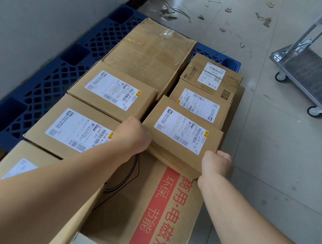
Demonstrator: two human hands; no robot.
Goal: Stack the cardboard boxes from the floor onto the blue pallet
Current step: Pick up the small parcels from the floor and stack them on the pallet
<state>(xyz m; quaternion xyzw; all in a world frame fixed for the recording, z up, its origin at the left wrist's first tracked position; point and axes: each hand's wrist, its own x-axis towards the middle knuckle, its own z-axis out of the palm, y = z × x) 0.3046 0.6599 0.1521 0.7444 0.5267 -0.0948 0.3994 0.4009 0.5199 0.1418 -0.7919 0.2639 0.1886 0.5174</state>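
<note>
Both hands hold a small cardboard box (183, 133) with a white shipping label on top. The left hand (133, 136) grips its near left corner with fingers curled around the edge. The right hand (216, 165) clasps the near right corner, and its fingers are mostly hidden under the box. The box sits over the far end of a large red-banded box (143, 203); it may be resting there or held just clear.

The blue pallet (59, 69) lies along the wall (37, 9), its wall-side edge bare. A big taped box (149, 55) stands towards its far edge. Two labelled boxes (112, 91) (75, 128) stand in a row nearer. Two more small boxes (211, 75) (198, 104) are just beyond the held one. A metal cart (318, 82) stands on the floor (275, 160) well apart.
</note>
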